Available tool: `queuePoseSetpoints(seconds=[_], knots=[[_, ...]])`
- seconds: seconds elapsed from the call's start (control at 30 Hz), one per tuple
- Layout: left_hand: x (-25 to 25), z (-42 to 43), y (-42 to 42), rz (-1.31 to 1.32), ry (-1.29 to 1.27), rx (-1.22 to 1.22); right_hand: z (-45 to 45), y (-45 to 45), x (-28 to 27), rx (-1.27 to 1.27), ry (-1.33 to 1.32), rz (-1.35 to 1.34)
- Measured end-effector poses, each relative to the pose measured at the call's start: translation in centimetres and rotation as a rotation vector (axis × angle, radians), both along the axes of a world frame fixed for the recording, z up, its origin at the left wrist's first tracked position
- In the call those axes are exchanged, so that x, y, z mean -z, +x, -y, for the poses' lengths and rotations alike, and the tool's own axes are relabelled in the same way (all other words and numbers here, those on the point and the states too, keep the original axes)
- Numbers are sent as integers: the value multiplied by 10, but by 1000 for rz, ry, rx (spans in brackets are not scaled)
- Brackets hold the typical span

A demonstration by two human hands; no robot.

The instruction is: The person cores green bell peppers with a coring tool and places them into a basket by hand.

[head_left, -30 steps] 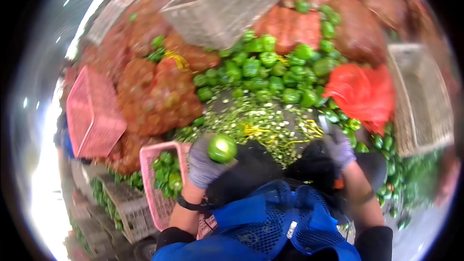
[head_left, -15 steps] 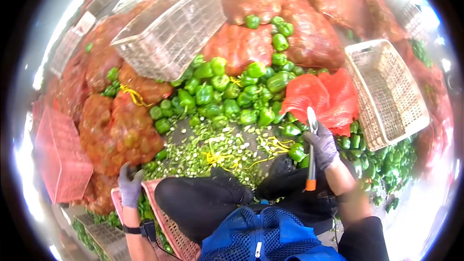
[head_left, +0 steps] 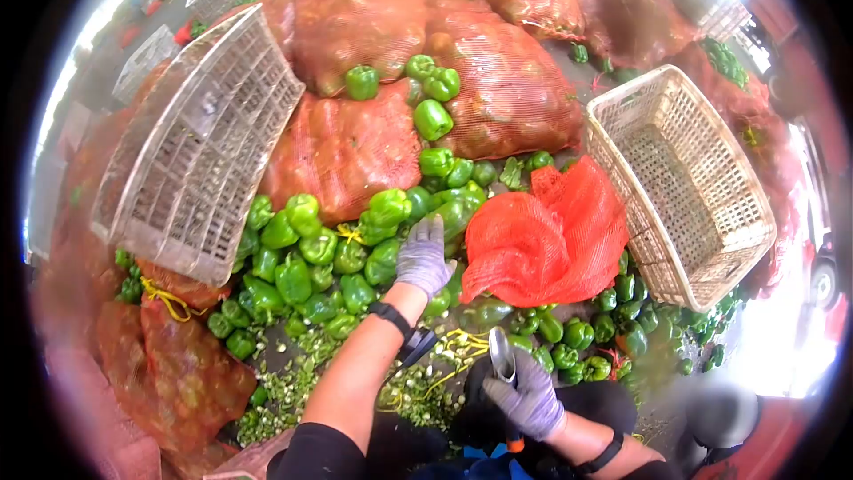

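Left hand: gloved (head_left: 425, 260), fingers extended and slightly spread, palm down over the green peppers (head_left: 293, 278); no grip seen; contact with a pepper cannot be told.
Right hand: gloved (head_left: 530, 400), fingers wrapped around the metal tool (head_left: 503, 357), near the person's lap.
Metal tool: shiny scooped end sticking out above the right hand, orange part (head_left: 515, 446) showing below it.
Green peppers: loose heap around and beyond the left hand; more lie right of the lap, and a few rest against the mesh sacks (head_left: 355, 22).
Red mesh bag: crumpled (head_left: 542, 244), on the peppers, right of the left hand and beyond the right hand.
Mesh sacks: bulging, orange-red, grouped behind the heap; another filled sack (head_left: 182, 373) at lower left.
Crate, right: pale plastic (head_left: 635, 213), opening up, just beside the red mesh bag.
Crate, left: greyish plastic (head_left: 209, 138), tilted, beside the heap and sacks.
Trimmings: green and whitish bits (head_left: 293, 373) scattered on the ground in front of the person.
Yellow cord: loose strands (head_left: 462, 342) among the trimmings, near the metal tool.
Wrists: black watch (head_left: 410, 338) on the left, dark band (head_left: 604, 453) on the right.
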State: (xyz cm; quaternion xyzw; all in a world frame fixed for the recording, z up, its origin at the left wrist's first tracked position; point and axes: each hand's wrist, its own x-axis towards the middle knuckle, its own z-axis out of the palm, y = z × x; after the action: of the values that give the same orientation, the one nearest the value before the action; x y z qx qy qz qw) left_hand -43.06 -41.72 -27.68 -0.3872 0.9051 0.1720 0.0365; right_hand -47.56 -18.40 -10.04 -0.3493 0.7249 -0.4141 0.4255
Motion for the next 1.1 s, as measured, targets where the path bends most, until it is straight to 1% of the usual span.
queuePoseSetpoints(seconds=[0.03, 0.1, 0.17, 0.27, 0.3, 0.33, 0.4, 0.43, 0.47, 0.5, 0.53, 0.57, 0.63, 0.67, 0.7, 0.77, 0.8, 0.87, 0.9, 0.93, 0.97, 1.03, 1.07, 1.1], knots=[[11, 6, -17, -16, -25, -11, -1, -2, 6, 6, 22, -8], [21, 19, -41, 46, 15, -51, -1, -8, 12, 0, 106, -26], [29, 29, -54, 90, 59, -83, 3, -10, 15, 41, 5, -28], [13, 37, -60, 133, 106, -97, 5, -18, 18, 40, 10, -76], [8, 39, -60, 144, 124, -107, 5, -19, 20, 80, 25, -17], [2, 45, -56, 45, 200, -186, 4, -21, 25, 121, 37, 42], [41, 49, -36, -649, 601, -399, -4, -23, 42, 193, 21, 169], [54, 46, -26, -1001, 794, -494, -4, -26, 44, 167, -33, 96], [-4, 30, -15, -1237, 1306, -667, -2, -27, 41, 210, 10, 253], [12, 26, 0, -1451, 1622, -665, 0, -26, 37, 251, 52, 412], [-12, 12, 12, -1476, 1602, -578, 1, -26, 36, 241, 18, 368], [-38, -3, 22, -1503, 1583, -487, 5, -27, 32, 252, 27, 450], [-74, -34, 35, -1576, 1566, -356, 8, -28, 22, 262, 50, 600], [-89, -50, 40, -1616, 1557, -289, 3, -26, 32, 281, -35, 616], [-102, -65, 46, -1573, 1474, -256, -1, -25, 43, 297, -120, 633], [-124, -96, 57, -1489, 1309, -193, -1, -21, 30, 352, -212, 816], [-143, -117, 61, -1452, 1093, -177, -4, -19, 23, 372, -243, 907], [-156, -139, 73, -1292, 914, -214, -11, -16, 12, 391, -308, 1043], [-169, -148, 78, -1207, 828, -236, -15, -13, 22, 385, -369, 1051], [-186, -151, 85, -1259, 1296, -514, -20, -9, 32, 378, -431, 1061], [-188, -156, 98, -1279, 1439, -461, -29, -11, 1, 287, -415, 1091], [-192, -168, 129, -1331, 1711, -352, -40, -7, 9, 82, -442, 372], [-196, -171, 143, -1332, 1853, -449, -46, -7, 1, -41, -397, 124], [-195, -170, 158, -1230, 1839, -389, -49, -3, -13, -132, -364, 99]])
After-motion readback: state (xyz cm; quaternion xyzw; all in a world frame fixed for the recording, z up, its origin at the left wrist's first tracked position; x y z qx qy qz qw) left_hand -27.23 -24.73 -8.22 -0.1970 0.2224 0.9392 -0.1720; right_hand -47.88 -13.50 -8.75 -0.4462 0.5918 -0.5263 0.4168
